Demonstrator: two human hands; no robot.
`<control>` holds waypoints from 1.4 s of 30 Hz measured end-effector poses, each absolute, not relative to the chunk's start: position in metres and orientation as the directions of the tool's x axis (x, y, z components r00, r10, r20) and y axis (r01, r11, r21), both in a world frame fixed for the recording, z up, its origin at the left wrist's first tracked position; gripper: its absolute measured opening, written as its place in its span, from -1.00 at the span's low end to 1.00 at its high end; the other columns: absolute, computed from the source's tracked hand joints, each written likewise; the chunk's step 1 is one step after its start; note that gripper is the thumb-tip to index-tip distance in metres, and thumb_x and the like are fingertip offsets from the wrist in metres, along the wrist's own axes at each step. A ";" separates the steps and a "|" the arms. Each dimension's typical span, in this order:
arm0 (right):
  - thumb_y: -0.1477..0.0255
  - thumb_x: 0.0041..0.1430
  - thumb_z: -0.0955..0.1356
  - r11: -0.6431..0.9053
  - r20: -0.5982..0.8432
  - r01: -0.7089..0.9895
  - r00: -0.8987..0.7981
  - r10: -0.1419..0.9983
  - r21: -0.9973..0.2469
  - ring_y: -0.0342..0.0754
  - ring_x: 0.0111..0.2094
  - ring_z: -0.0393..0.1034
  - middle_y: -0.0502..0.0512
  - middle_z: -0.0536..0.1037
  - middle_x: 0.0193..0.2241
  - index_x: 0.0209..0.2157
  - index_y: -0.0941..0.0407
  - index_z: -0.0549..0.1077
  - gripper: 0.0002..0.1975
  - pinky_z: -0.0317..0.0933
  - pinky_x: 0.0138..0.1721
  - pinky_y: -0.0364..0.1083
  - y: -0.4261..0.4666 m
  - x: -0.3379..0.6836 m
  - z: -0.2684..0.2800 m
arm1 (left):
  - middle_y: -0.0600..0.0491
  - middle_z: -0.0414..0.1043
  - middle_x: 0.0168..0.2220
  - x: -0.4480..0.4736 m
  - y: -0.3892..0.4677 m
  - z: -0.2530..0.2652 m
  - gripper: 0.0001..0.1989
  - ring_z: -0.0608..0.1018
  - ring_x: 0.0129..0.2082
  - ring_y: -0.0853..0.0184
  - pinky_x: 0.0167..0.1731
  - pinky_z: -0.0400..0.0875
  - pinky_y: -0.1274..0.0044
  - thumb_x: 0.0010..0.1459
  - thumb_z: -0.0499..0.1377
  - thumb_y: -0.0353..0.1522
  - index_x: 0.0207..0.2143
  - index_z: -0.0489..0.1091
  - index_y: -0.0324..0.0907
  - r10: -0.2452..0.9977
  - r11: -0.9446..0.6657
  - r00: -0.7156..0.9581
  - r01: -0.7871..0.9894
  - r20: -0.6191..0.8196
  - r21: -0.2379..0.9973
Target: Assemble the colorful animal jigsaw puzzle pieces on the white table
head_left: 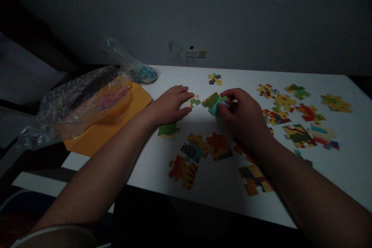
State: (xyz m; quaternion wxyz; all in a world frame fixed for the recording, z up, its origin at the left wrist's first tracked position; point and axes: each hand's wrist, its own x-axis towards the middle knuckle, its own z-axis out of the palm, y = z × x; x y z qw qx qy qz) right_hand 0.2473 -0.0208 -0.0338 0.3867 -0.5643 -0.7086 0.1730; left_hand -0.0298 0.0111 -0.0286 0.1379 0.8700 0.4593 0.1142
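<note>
Right hand [244, 114] pinches green-teal puzzle piece [213, 102] on white table [203, 186]. Left hand [170, 104], left of that piece, presses flat on small green piece [193, 102]. Best: keep small piece pinned, align tabs squarely, slide together flat.

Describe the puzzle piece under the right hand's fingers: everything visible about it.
The puzzle piece is flat, seemingly cardboard, printed olive green with a turquoise lower part. It lies on the white table, centre, beside another small piece. The right hand pinches its right edge with fingertips and thumb, covering that side. The left hand rests apart from it.
</note>
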 end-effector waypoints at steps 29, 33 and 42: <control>0.37 0.14 0.48 0.203 0.229 0.396 0.019 0.973 -0.896 -0.03 -0.34 0.54 0.18 0.69 -0.07 0.01 0.05 0.58 -0.63 0.49 -0.20 0.04 -0.022 0.244 -0.029 | -0.15 0.62 0.28 -0.010 0.007 -0.025 -0.37 0.57 0.28 -0.01 0.35 0.40 0.16 0.30 0.31 -0.28 0.40 0.46 -0.10 0.781 -0.596 0.606 0.647 0.153 0.475; 0.37 0.17 0.47 0.202 0.252 0.371 0.089 0.964 -0.906 -0.05 -0.36 0.50 0.15 0.64 -0.08 0.02 0.04 0.54 -0.64 0.47 -0.24 0.02 -0.018 0.246 -0.033 | -0.16 0.53 0.35 -0.010 0.004 -0.026 -0.28 0.52 0.35 -0.01 0.38 0.40 0.14 0.27 0.28 -0.31 0.48 0.37 -0.07 0.776 -0.589 0.616 0.632 0.134 0.504; 0.34 0.31 0.40 0.284 0.360 0.526 0.044 0.932 -0.801 0.08 -0.15 0.52 0.16 0.62 -0.08 0.14 0.01 0.59 -0.61 0.45 -0.10 0.11 -0.013 0.256 -0.041 | -0.29 0.29 0.54 -0.006 0.001 -0.023 -0.28 0.28 0.52 -0.26 0.51 0.16 -0.11 0.25 0.34 -0.20 0.43 0.44 -0.17 0.821 -0.548 0.569 0.761 0.048 0.348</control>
